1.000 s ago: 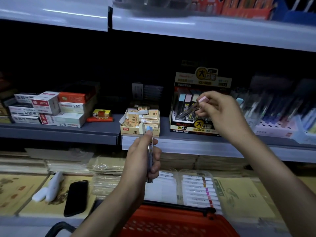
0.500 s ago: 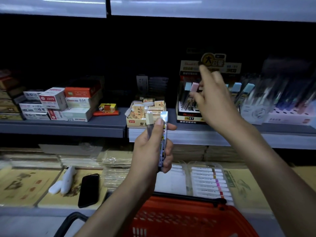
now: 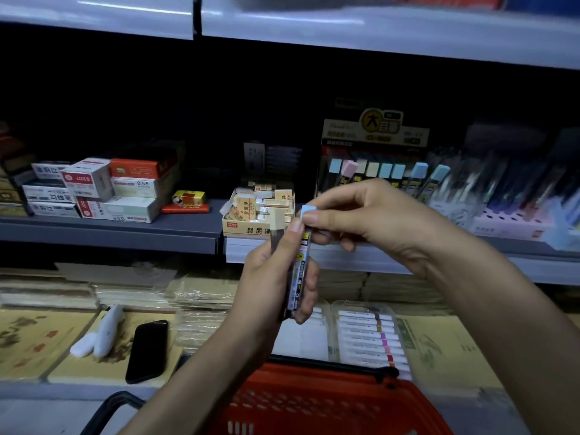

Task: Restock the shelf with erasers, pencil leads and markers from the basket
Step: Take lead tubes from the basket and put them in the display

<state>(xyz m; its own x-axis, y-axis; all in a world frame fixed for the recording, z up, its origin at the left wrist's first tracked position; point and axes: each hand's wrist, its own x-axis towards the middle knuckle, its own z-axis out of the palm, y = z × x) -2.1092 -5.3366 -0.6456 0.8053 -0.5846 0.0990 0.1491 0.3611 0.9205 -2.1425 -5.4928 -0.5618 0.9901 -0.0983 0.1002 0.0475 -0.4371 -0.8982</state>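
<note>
L hand (image 3: 276, 277) wrapped round upright lead tubes (image 3: 298, 277); R hand (image 3: 370, 221) thumb & forefinger pinching blue cap (image 3: 308, 211) at the top, above basket (image 3: 314, 403).

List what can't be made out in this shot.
- Head view: how many lead tubes the left hand holds; its fingers cover them.
- Basket contents: cut off by the bottom edge and hidden behind the forearms.
- Pens at right: motion-blurred, labels unreadable.
- Top shelf goods: cut off by the upper edge.
- Print on the tube pinched by the right hand: too small.
</note>
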